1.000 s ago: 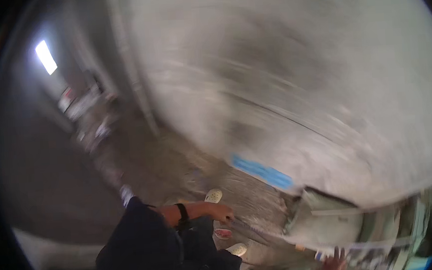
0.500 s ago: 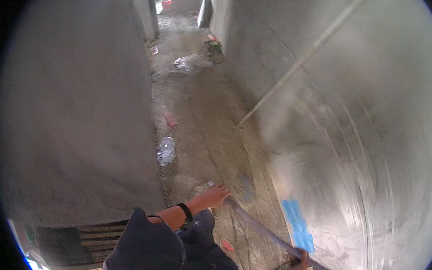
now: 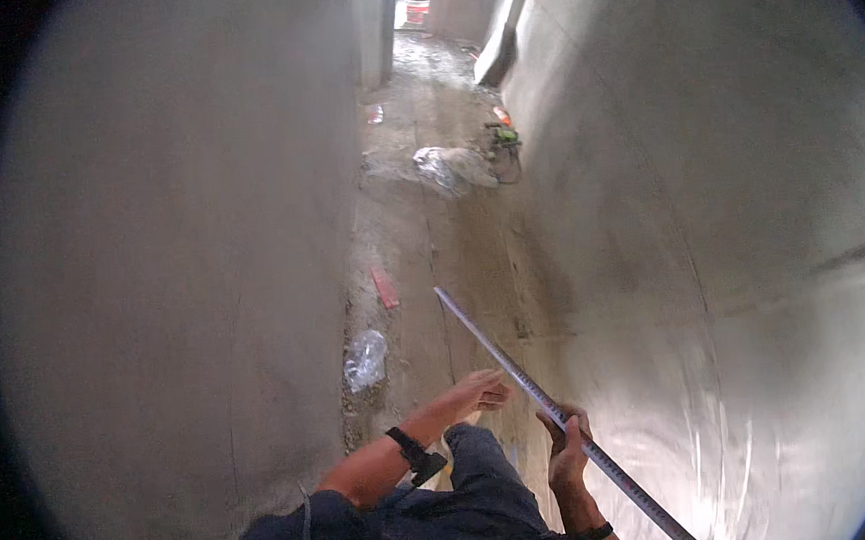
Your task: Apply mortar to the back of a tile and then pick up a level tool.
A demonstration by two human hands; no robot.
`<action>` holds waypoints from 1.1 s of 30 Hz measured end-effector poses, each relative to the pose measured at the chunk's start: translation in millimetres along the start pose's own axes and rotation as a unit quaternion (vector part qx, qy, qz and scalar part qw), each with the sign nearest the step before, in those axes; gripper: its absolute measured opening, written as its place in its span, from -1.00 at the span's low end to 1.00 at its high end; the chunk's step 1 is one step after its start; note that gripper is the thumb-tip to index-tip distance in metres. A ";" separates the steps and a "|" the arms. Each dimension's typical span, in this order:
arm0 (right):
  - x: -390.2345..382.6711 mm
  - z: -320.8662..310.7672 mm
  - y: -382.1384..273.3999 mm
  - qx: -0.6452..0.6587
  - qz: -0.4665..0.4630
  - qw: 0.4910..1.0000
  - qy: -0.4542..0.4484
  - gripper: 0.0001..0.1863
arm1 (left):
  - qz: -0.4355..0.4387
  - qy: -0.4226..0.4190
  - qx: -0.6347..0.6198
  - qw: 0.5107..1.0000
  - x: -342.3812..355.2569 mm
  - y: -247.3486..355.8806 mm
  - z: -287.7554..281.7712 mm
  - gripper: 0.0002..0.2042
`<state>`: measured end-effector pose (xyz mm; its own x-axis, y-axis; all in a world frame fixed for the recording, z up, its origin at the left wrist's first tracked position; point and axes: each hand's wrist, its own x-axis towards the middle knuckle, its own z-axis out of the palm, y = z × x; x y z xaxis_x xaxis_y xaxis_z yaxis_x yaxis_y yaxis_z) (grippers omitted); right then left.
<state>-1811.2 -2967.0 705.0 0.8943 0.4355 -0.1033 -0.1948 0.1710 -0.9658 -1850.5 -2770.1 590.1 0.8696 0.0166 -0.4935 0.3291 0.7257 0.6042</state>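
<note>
A long, narrow pale blade with fine markings, seemingly that of a tape measure (image 3: 504, 361), slants from above the floor down past the lower right edge. My right hand (image 3: 568, 446) is closed round the blade, thumb along it, a dark band on that wrist. My left hand (image 3: 483, 391) is just left of the blade and apart from it, its fingers loosely stretched and nothing in them. A black watch-like band (image 3: 417, 457) sits on my left wrist. The blade's far end hangs free; its lower end runs out of view.
Bare grey walls rise on the left (image 3: 182, 267) and right (image 3: 747, 178) of a narrow, dusty passage. Along the floor lie clear crumpled plastic (image 3: 366, 361), a reddish flat piece (image 3: 385, 287), a larger plastic sheet (image 3: 454, 168) and a green tool-like object (image 3: 506, 139).
My left hand has let go of the blade. My right hand has come up into fuller view, still gripping it. The view has shifted, and the blue patch by the right wall is out of sight.
</note>
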 end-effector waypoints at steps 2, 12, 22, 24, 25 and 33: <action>61.1 26.6 18.9 0.015 0.020 0.999 -0.033 -0.52 | -0.019 0.023 -0.103 0.994 47.8 44.5 -17.7 -0.67; 402.6 121.2 -15.7 -0.059 0.067 0.983 -0.158 -0.50 | 0.108 0.138 -0.155 0.972 279.0 339.8 -125.3 -0.87; 727.3 221.6 13.6 0.043 0.174 0.984 0.003 -0.40 | 0.116 0.075 -0.081 0.987 521.4 603.3 -205.3 -0.79; 798.9 240.1 42.7 0.107 0.233 0.964 0.065 -0.42 | 0.100 0.085 -0.054 0.990 571.9 665.8 -228.7 -0.77; 828.6 247.4 58.6 0.110 0.230 0.964 0.069 -0.42 | 0.090 0.107 -0.033 0.990 591.1 697.9 -242.9 -0.75; 993.4 192.4 145.0 -0.300 0.485 0.821 -0.023 -0.57 | 0.207 0.236 0.076 0.946 733.9 1036.5 -344.4 -0.79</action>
<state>-1028.7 -2339.6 508.1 0.4162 0.1442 -0.8978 -0.5604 -0.7368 -0.3781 -998.0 -1768.9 638.8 0.6867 0.6090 -0.3969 0.0758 0.4831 0.8723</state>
